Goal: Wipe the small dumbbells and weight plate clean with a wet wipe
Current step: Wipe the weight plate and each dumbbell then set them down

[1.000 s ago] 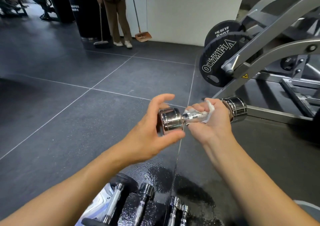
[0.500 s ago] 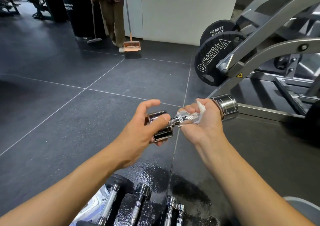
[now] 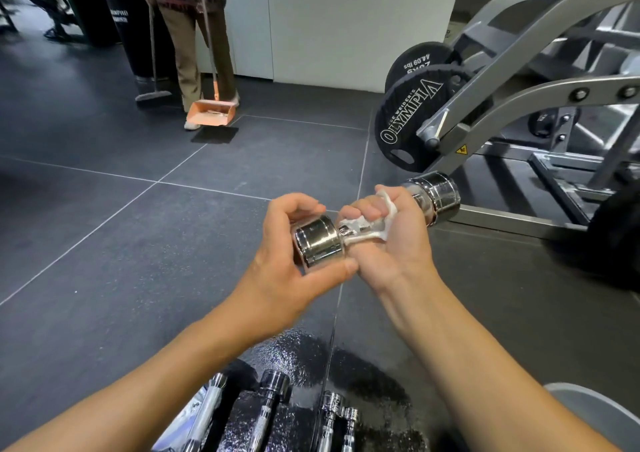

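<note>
Fingers [image 3: 363, 210] of my right hand [image 3: 398, 254] are curled tight round the handle with the wet wipe [image 3: 369, 233] bunched under them. That way the cloth hugs the bar all the way round instead of just one side. Left hand [image 3: 287, 271] cups the near head of the dumbbell [image 3: 318, 240], thumb underneath and fingers over the top, mostly to stop it spinning or dropping while I rub. Whole thing is up off the floor, dead centre of view, with the far head poking toward 2 o'clock.

Count time: one dumbbell in hand, one wipe, and four more chrome dumbbells [image 3: 270, 403] lying on the floor at 6 o'clock, cut off by the edge. I'd guess they're parked close so swapping is quick. One wet patch [image 3: 363, 372] shines on the floor right by them. Two black plates [image 3: 412, 122] hang on the machine at 1 o'clock, and I can't tell if either is the one I'm meant to wipe. One person [image 3: 194, 35] with a broom and dustpan stands at 11 o'clock.
</note>
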Tool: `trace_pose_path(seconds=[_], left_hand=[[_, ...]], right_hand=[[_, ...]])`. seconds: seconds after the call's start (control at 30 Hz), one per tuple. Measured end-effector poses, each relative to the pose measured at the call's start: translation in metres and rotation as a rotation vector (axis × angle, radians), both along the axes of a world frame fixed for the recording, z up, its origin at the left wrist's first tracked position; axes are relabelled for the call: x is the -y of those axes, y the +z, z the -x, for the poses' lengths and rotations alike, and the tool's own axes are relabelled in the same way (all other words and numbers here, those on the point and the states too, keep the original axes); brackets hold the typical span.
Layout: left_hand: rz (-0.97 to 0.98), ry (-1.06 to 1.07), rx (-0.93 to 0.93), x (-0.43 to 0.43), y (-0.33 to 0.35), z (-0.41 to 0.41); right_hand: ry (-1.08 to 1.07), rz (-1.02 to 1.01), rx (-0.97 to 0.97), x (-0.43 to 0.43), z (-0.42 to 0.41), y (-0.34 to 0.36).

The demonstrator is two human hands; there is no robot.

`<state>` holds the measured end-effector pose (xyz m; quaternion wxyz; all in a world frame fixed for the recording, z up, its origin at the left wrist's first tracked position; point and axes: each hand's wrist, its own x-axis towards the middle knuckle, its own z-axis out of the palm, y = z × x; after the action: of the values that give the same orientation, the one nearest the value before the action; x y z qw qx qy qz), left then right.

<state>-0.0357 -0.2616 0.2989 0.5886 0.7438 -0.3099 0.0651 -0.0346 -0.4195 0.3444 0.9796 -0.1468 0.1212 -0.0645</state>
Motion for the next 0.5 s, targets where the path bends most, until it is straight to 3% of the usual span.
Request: trace_pose_path(seconds=[0.17, 0.3, 0.4, 0.5], left_hand=[[0.429, -0.072, -0.842, 0.016, 0.026, 0.009], [0.363, -0.199, -1.267, 0.007, 0.038, 0.009], [0.307, -0.194, -1.189, 0.006, 0.037, 0.007], [0.275, -0.15, -0.812, 0.011, 0.026, 0.008]], right_hand=[[0.034, 0.063, 0.043, 0.0, 0.003, 0.0], [0.064, 0.109, 0.024, 0.0, 0.004, -0.005], [0.058, 0.087, 0.004, 0.002, 0.001, -0.009], [0.047, 0.079, -0.031, 0.007, -0.005, -0.01]])
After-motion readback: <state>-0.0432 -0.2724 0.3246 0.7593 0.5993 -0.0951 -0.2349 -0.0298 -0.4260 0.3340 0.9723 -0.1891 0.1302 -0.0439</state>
